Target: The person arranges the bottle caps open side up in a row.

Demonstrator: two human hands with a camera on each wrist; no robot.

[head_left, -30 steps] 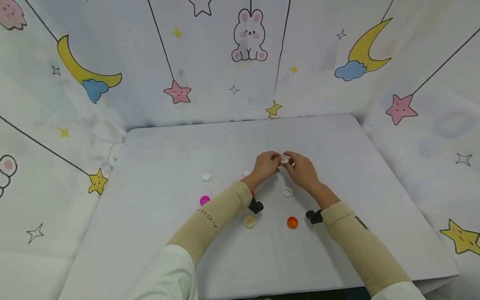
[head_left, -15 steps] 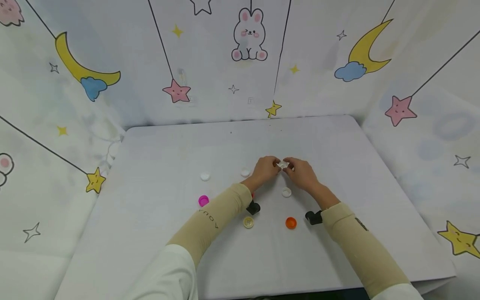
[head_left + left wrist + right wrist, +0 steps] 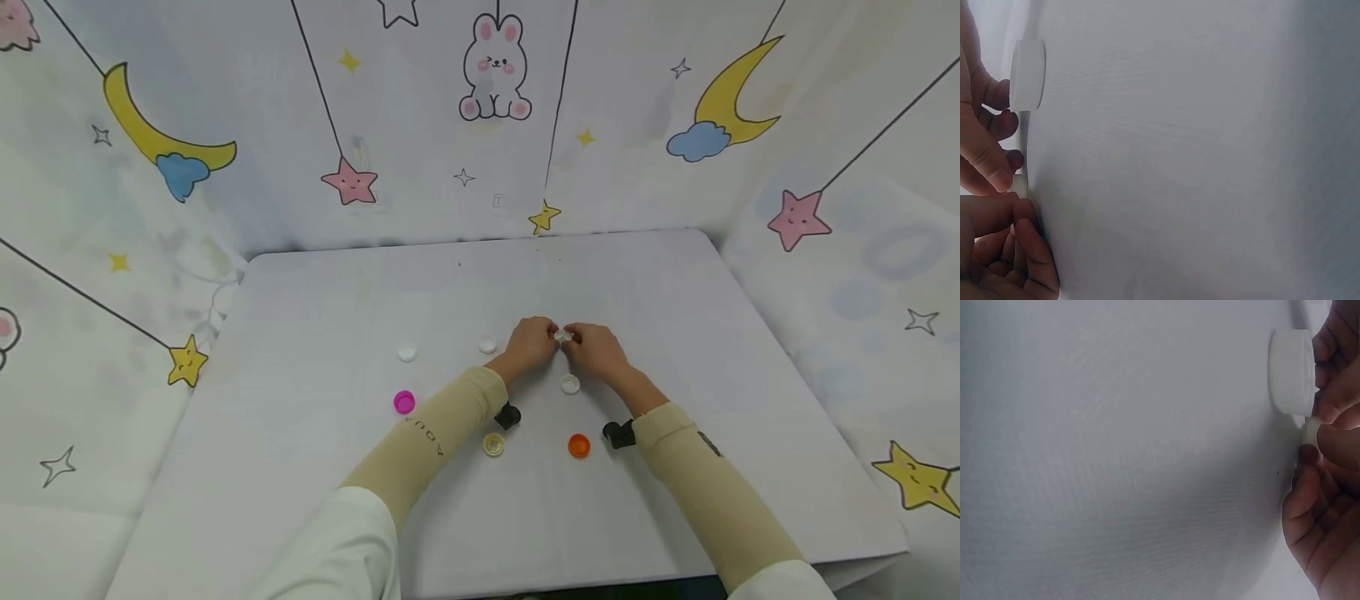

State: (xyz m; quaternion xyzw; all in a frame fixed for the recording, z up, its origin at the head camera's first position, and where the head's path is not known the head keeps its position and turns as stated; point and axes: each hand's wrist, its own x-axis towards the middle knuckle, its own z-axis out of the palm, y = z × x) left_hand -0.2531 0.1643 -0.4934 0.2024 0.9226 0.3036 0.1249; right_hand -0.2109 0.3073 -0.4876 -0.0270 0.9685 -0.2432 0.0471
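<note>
Between the fingertips of both hands is a small white piece (image 3: 563,335), mostly covered by the fingers; I cannot tell its kind. My left hand (image 3: 531,343) pinches it from the left and my right hand (image 3: 596,350) from the right. The left wrist view has the left hand (image 3: 1007,247) low and the right hand (image 3: 985,125) above it, with a sliver of the white piece (image 3: 1018,185) between thumbs and fingers. In the right wrist view, the pale rim of the piece (image 3: 1311,432) shows. A round white cap (image 3: 570,384) lies just in front of the hands.
On the white-covered table (image 3: 315,500) lie two more white caps, one farther left (image 3: 407,352) and one beside the left wrist (image 3: 487,345). A magenta cap (image 3: 404,402), a yellowish cap (image 3: 493,444) and an orange cap (image 3: 579,446) lie nearer. Printed cloth (image 3: 420,125) stands behind.
Both hands have come a little nearer the person and lower, still holding the white piece between them. A red bit seen by the left wrist is now hidden. The other caps stay put.
</note>
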